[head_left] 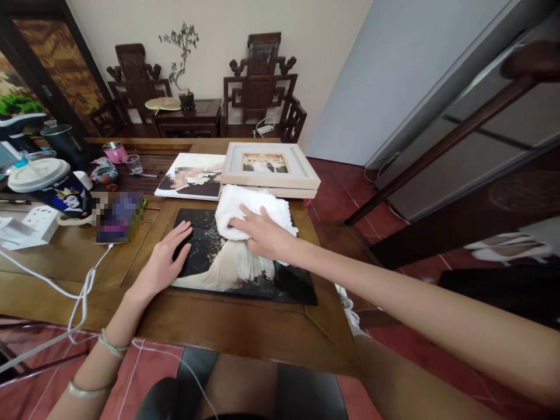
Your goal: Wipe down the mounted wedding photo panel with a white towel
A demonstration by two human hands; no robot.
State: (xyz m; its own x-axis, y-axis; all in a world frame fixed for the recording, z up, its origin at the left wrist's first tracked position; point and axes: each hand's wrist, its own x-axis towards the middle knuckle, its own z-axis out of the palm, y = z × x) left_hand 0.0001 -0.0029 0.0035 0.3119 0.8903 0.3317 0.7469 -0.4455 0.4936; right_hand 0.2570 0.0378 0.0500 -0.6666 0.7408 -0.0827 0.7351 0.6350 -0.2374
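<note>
Far left on the wooden surface [65, 262] there's a white power strip [37, 221] with white cables [83, 291] trailing off the edge, plus a dark cup with a white lid [41, 184] that has a cartoon queen printed on it, no readable writing anywhere that I can make out. A pink mug [114, 152] and a small clear glass [134, 164] sit further back. Moving in, the left hand [168, 259] lies flat and open, fingers spread, pressing on the left edge of a big dark photo print [262, 280] lying flat near the front edge of the surface. The right hand [262, 233] is also flat, palm down on a bunched white towel [249, 210] that rests on the upper part of that print. Just behind the towel sits another print [192, 178] and a pale framed photo [269, 166], stacked on something. Right of that it's red floor tiles [350, 198].
</note>
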